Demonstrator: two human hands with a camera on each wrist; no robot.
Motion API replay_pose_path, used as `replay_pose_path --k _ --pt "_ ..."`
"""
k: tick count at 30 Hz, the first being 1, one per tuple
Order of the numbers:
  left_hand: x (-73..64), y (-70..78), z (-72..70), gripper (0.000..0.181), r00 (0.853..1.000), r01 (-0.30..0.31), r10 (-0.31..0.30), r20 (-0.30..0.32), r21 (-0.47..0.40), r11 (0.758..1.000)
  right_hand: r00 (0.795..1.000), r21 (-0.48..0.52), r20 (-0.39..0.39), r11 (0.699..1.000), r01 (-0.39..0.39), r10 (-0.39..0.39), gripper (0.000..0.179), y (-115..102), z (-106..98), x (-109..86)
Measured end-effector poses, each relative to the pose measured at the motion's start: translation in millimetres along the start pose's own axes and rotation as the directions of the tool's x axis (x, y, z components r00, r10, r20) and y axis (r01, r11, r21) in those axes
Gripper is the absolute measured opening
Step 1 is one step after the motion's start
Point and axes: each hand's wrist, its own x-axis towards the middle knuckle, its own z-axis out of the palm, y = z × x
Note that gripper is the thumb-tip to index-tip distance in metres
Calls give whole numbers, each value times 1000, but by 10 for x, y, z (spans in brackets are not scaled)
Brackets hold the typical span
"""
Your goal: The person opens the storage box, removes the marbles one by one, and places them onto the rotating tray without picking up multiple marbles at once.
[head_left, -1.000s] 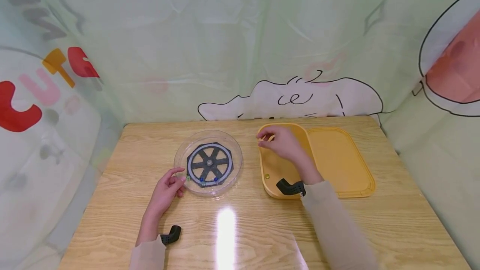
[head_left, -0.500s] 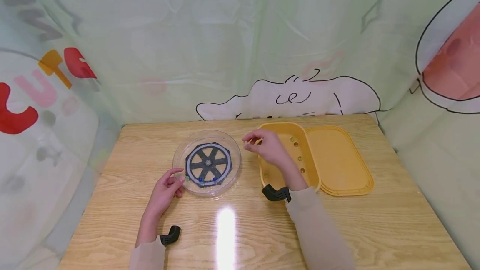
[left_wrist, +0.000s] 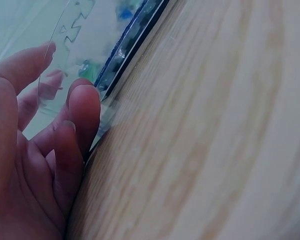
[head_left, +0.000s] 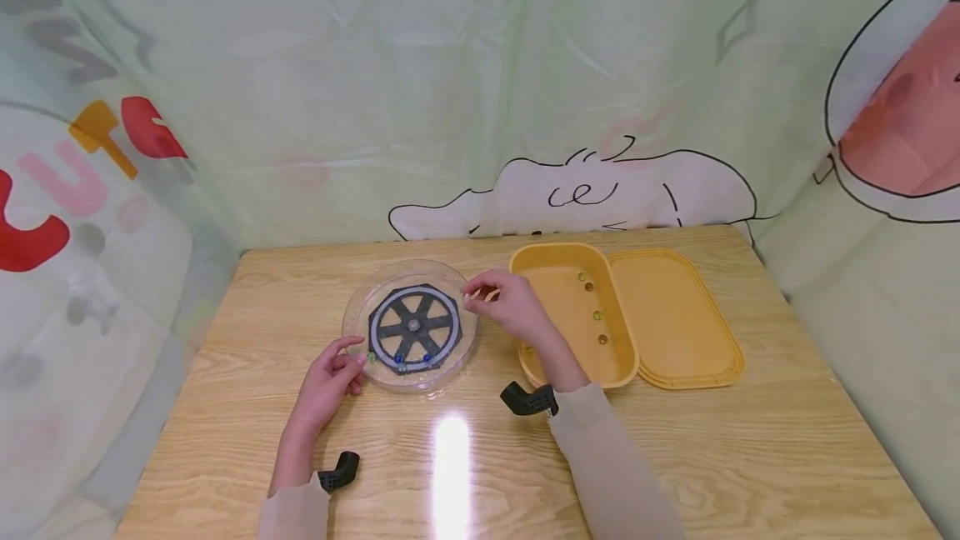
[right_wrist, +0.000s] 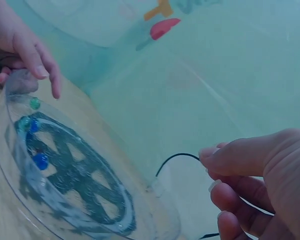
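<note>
A clear round dish (head_left: 420, 386) with a black-and-grey spoked wheel pattern (head_left: 415, 325) in it sits left of centre. Blue marbles (head_left: 427, 358) and green marbles (head_left: 371, 356) lie at its near side. My left hand (head_left: 326, 382) holds the dish's near-left rim, with fingers on both sides of the clear wall in the left wrist view. Over the dish's right rim, my right hand (head_left: 510, 304) pinches a tiny pale thing, likely a marble; its fingertips mostly hide it. In the right wrist view, thumb (right_wrist: 240, 155) and fingers meet above the dish.
To the right stands a yellow box (head_left: 626, 348) with several yellow and brown marbles (head_left: 597, 316) inside. Its flat yellow lid (head_left: 675, 319) lies beside it on the wooden table (head_left: 510, 473). A printed curtain (head_left: 375, 107) hangs behind the table.
My right hand has moved left from above the yellow box to the dish's right rim, its fingertips still pinched, uncovering marbles in the box. My left hand has stayed at the dish.
</note>
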Motion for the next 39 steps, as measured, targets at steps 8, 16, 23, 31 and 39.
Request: replay_pose_path --k 8,16,23,31,39 --pt "-7 3 2 37 1000 5 -5 3 -3 1000 1000 14 20 1000 8 -8 15 -12 202 -7" --pt "-12 -4 -1 37 1000 0 0 -3 -4 1000 997 -12 65 999 33 -32 16 16 411 2" --pt "-19 -32 6 37 1000 -3 3 -4 -7 1000 992 -2 122 1000 21 -21 14 8 552 -9" --pt "-3 -25 12 37 1000 4 -4 -9 -26 1000 987 0 157 999 33 -33 14 47 637 -15" --pt "-4 -25 4 36 1000 1 -2 -9 -25 1000 988 -3 150 999 43 -42 14 45 647 -12"
